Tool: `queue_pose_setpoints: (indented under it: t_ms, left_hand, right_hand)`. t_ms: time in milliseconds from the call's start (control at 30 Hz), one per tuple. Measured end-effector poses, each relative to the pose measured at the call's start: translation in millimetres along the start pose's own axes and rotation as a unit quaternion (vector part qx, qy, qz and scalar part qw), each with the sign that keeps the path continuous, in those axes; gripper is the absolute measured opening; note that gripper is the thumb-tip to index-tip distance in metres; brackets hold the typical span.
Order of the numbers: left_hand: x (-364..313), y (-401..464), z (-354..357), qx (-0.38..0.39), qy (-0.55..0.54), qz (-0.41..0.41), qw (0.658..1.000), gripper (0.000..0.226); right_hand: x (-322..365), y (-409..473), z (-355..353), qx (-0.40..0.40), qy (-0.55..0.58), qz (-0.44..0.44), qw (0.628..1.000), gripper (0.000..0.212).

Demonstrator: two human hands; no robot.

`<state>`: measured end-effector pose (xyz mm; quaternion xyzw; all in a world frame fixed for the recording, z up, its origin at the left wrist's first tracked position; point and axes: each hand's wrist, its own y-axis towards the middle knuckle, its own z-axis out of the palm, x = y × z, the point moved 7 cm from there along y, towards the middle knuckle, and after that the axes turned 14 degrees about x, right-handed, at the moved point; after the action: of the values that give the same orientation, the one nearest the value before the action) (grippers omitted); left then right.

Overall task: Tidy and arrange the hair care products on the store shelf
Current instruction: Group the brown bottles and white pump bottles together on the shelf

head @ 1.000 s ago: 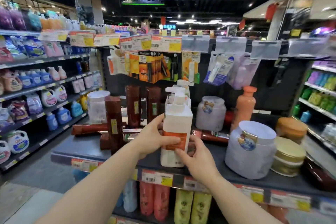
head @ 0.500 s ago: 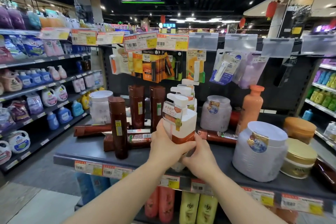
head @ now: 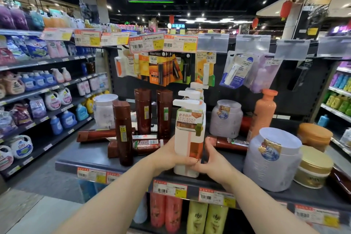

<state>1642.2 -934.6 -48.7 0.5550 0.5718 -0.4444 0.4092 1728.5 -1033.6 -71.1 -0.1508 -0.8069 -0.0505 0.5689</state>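
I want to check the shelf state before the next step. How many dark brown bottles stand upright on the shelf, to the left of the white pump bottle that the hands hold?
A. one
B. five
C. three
C: three brown bottles stand upright left of the white pump bottle; other brown ones lie flat.

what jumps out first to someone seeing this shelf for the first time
Centre front, the left hand and right hand clasp a tall white pump bottle with an orange-brown label standing near the edge of the dark grey shelf. Left of it stand upright glossy brown bottles, with others lying flat behind. At the right sits a big pale lilac tub.
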Motion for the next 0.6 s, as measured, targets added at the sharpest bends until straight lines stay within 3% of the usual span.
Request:
queue_pose_setpoints:
  t_ms: [167, 600]
  left_hand:
    - [7.2, 8.5, -5.0, -0.007, -0.004, 0.017, 1.000, 0.067]
    - [16.9, 25.8, -18.1, -0.032, 0.003, 0.019, 0.999, 0.073]
  right_hand:
    - [2.8, 6.3, -0.4, 0.011, -0.012, 0.000, 1.000, 0.090]
    - [6.0, 19.0, -11.4, 0.012, -0.026, 0.037, 0.999, 0.085]
